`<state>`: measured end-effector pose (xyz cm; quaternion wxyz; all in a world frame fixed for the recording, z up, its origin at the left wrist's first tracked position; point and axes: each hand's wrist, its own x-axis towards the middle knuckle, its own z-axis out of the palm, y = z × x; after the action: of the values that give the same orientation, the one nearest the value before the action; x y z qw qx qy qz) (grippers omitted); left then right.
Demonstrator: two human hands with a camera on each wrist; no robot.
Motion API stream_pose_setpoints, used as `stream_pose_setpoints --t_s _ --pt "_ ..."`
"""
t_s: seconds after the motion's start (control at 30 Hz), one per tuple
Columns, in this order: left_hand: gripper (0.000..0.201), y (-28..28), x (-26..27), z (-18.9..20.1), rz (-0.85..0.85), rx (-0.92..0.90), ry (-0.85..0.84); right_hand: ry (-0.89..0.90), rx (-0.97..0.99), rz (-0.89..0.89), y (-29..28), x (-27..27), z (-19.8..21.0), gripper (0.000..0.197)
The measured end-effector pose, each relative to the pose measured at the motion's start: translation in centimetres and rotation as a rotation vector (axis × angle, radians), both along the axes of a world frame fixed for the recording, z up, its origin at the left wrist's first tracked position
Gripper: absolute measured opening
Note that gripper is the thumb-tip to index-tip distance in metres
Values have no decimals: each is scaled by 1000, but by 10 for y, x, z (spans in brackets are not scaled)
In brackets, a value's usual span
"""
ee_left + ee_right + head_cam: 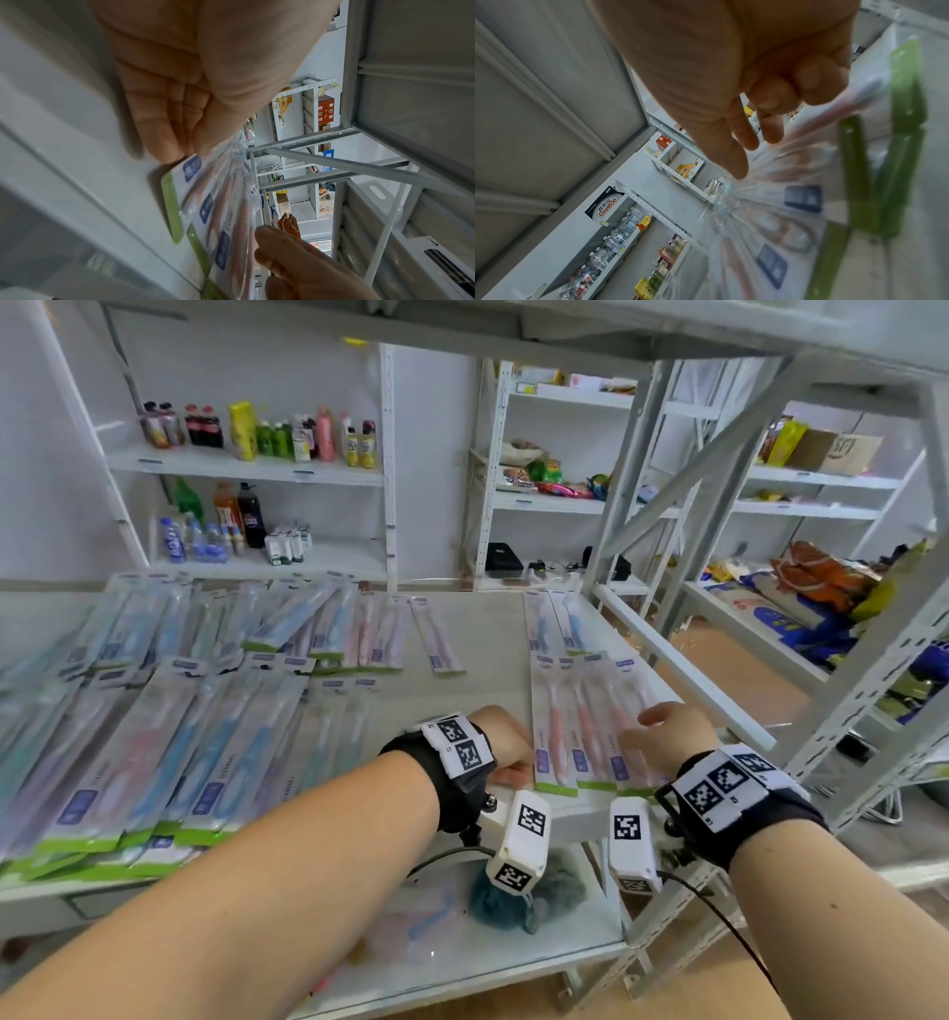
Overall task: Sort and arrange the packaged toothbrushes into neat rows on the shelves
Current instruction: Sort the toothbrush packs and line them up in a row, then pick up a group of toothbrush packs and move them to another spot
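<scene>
1. White metal shelving fills a small stockroom; the work goes on at the pale flat shelf board (488,629) at waist height, with drinks bottles (257,433) on racks behind and snack bags (816,582) off to the right.
2. Progress, as I judge it, is past halfway; two long rows of clear-fronted, green-footed toothbrush packs (169,711) cover the left half of the board, though several overlap and one pink pack (436,634) lies askew alone near the back edge; a pair of blue packs (560,624) sits by the back right corner.
3. At the front right corner lies a fan of pink-handled toothbrush packs (585,726), green ends toward the front edge; squaring these is the step in hand.
4. The left hand (506,742) rests at the fan's left edge, fingers (164,130) straight and together, touching the nearest pack's lower corner; it grips nothing.
5. The right hand (667,731) lies over the fan's right side, fingers (734,150) loosely extended on the plastic, pressing rather than pinching.
</scene>
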<state>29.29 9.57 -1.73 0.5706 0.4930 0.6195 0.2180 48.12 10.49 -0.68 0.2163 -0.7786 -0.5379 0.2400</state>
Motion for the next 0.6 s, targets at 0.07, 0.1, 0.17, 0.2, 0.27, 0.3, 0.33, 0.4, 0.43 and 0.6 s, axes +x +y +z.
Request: stream_pose_setpoints --t_s 0.07,0.1,0.17,0.2,0.27,0.3,0.33,0.4,0.43,0.6 --pt "16 -6 -12 2 28 32 -33 6 52 21 6 -11 2 46" --pt "20 -8 -20 3 54 36 -70 8 73 44 9 -20 3 45" --pt "14 -16 -39 7 76 44 -114 7 92 104 14 -45 6 42" --pt "19 -21 -53 9 90 51 -107 5 94 148 16 -64 6 40" --pt "27 -26 -74 12 99 73 -81 14 97 224 18 -94 6 37" --pt "27 -30 -87 13 132 92 -72 24 95 268 18 -111 4 36" --pt "26 -34 -101 15 166 103 -71 36 92 315 18 -128 3 35" --pt "20 -43 -131 17 227 141 -85 61 70 420 15 -163 1 36" --pt "18 -49 -146 19 268 163 -92 66 49 471 12 -180 0 37" --pt "21 -72 -214 21 445 209 -74 58 -38 562 -4 -243 -6 43"
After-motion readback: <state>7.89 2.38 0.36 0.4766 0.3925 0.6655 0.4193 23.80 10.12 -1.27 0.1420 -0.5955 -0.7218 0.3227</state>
